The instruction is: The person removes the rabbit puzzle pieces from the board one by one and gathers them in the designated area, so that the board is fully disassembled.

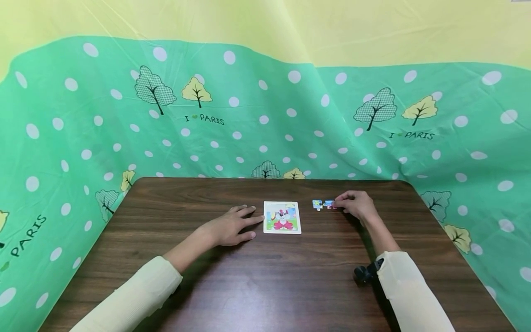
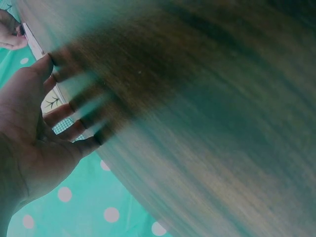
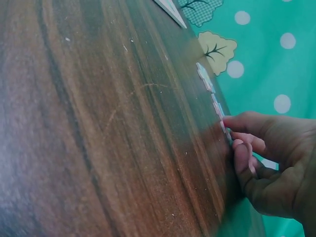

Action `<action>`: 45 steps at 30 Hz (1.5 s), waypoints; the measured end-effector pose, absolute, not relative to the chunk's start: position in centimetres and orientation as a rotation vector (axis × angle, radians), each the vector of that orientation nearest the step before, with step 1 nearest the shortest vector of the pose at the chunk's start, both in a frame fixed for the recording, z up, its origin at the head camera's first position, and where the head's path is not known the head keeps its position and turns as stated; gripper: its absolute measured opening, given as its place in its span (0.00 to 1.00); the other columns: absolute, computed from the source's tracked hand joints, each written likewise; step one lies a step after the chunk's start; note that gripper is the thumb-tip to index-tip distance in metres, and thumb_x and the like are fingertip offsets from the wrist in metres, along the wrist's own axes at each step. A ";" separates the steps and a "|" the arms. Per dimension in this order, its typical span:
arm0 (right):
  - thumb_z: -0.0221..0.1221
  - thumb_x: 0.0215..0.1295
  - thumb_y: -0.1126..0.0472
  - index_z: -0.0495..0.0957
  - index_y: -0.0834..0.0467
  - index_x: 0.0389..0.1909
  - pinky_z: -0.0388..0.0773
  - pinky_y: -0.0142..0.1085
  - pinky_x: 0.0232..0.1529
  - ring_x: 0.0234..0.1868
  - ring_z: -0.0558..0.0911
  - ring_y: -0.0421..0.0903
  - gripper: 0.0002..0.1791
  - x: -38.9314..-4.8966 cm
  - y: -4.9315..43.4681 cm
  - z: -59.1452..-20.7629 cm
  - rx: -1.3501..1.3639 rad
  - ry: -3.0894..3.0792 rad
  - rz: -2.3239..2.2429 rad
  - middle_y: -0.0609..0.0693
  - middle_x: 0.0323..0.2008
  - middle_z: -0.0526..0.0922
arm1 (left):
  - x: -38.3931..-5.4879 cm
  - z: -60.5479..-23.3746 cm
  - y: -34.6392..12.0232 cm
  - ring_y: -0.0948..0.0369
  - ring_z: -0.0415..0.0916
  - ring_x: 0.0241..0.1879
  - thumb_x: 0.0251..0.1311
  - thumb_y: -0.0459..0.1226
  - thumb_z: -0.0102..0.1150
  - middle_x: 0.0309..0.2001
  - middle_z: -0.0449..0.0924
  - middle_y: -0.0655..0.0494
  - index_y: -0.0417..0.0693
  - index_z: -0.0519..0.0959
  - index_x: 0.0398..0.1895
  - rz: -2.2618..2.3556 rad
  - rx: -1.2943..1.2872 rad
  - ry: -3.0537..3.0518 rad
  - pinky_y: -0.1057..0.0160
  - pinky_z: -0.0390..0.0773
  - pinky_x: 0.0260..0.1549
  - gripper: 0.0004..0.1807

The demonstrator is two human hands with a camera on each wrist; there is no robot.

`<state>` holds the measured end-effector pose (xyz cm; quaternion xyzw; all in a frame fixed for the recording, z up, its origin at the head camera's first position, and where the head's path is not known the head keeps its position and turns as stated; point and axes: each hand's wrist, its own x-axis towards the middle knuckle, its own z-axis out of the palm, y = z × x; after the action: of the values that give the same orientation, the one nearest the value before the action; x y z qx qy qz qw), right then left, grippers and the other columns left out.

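Observation:
A white-bordered puzzle board [image 1: 282, 230] with a cartoon animal in red lies flat on the table. My left hand [image 1: 232, 226] rests to its left with fingers spread, the index fingertip right at its left edge. In the left wrist view the same hand [image 2: 42, 133] shows straight, parted fingers holding nothing. To the right of the board, a blue puzzle piece [image 1: 317, 203] lies beside a pink and blue puzzle piece [image 1: 329, 203]. My right hand [image 1: 356, 204] pinches the right end of that second piece. In the right wrist view the fingers of this hand [image 3: 276, 158] partly hide the row's near end.
The dark wooden table [image 1: 265, 286] has its far edge just beyond the board and pieces. Behind it hangs a green and yellow curtain [image 1: 249, 101] with dots and trees. A black strapped device [image 1: 366, 274] sits at the right wrist.

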<state>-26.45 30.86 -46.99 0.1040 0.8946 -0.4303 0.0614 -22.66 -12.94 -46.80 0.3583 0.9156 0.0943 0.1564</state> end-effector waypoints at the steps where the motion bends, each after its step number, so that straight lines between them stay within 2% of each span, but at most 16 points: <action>1: 0.73 0.76 0.54 0.90 0.64 0.51 0.85 0.31 0.39 0.42 0.84 0.44 0.16 -26.5 30.8 -47.0 0.318 2.706 -1.307 0.57 0.52 0.90 | -22.7 -46.8 -12.9 0.37 0.49 0.92 0.90 0.55 0.49 0.93 0.54 0.44 0.65 0.60 0.93 0.271 1.027 2.621 0.33 0.57 0.88 0.34; 12: 0.74 0.76 0.54 0.89 0.63 0.50 0.83 0.32 0.38 0.41 0.82 0.44 0.15 -26.6 30.5 -47.1 0.335 2.712 -1.324 0.55 0.49 0.90 | -22.6 -46.5 -13.1 0.36 0.49 0.92 0.91 0.54 0.49 0.92 0.55 0.41 0.63 0.61 0.93 0.281 1.046 2.620 0.32 0.55 0.89 0.34; 19: 0.73 0.76 0.52 0.87 0.63 0.54 0.84 0.30 0.42 0.47 0.82 0.47 0.19 -26.8 30.6 -46.9 0.349 2.668 -1.335 0.57 0.57 0.86 | -22.6 -46.5 -13.2 0.37 0.49 0.92 0.91 0.53 0.49 0.92 0.55 0.41 0.64 0.61 0.93 0.272 1.049 2.621 0.33 0.55 0.89 0.33; 27: 0.70 0.78 0.53 0.87 0.64 0.58 0.85 0.31 0.41 0.48 0.82 0.47 0.19 -26.6 30.2 -47.0 0.361 2.664 -1.388 0.61 0.62 0.85 | -22.7 -46.6 -13.1 0.36 0.50 0.92 0.90 0.53 0.50 0.92 0.55 0.41 0.63 0.61 0.92 0.280 1.054 2.626 0.33 0.55 0.89 0.34; 34: 0.68 0.80 0.52 0.86 0.63 0.59 0.78 0.36 0.44 0.51 0.78 0.50 0.19 -26.0 29.6 -46.7 0.378 2.713 -1.408 0.63 0.64 0.84 | -22.7 -46.6 -13.0 0.37 0.49 0.92 0.90 0.53 0.50 0.92 0.54 0.42 0.63 0.61 0.92 0.285 1.046 2.622 0.33 0.54 0.90 0.34; 38: 0.67 0.82 0.51 0.86 0.63 0.60 0.77 0.37 0.47 0.54 0.79 0.52 0.19 -25.8 29.2 -46.7 0.365 2.730 -1.419 0.63 0.65 0.84 | -22.6 -46.6 -13.0 0.37 0.49 0.92 0.90 0.53 0.50 0.92 0.54 0.42 0.63 0.61 0.92 0.286 1.047 2.620 0.33 0.53 0.90 0.33; 41: 0.67 0.82 0.51 0.87 0.62 0.60 0.79 0.35 0.46 0.53 0.81 0.52 0.19 -25.6 28.9 -46.8 0.351 2.733 -1.431 0.61 0.62 0.85 | -22.6 -46.7 -12.9 0.37 0.49 0.92 0.90 0.53 0.49 0.92 0.54 0.42 0.63 0.61 0.92 0.286 1.051 2.618 0.33 0.52 0.90 0.33; 45: 0.70 0.79 0.51 0.87 0.63 0.59 0.81 0.33 0.42 0.48 0.83 0.49 0.20 -25.4 28.3 -46.7 0.318 2.726 -1.472 0.53 0.50 0.87 | -22.5 -46.7 -13.0 0.37 0.48 0.92 0.91 0.53 0.49 0.92 0.53 0.42 0.63 0.61 0.92 0.292 1.048 2.616 0.33 0.51 0.90 0.33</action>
<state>-25.41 28.32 -46.69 0.1022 0.8752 -0.4727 0.0136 -22.54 -13.00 -46.74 0.3655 0.9124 0.1017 0.1535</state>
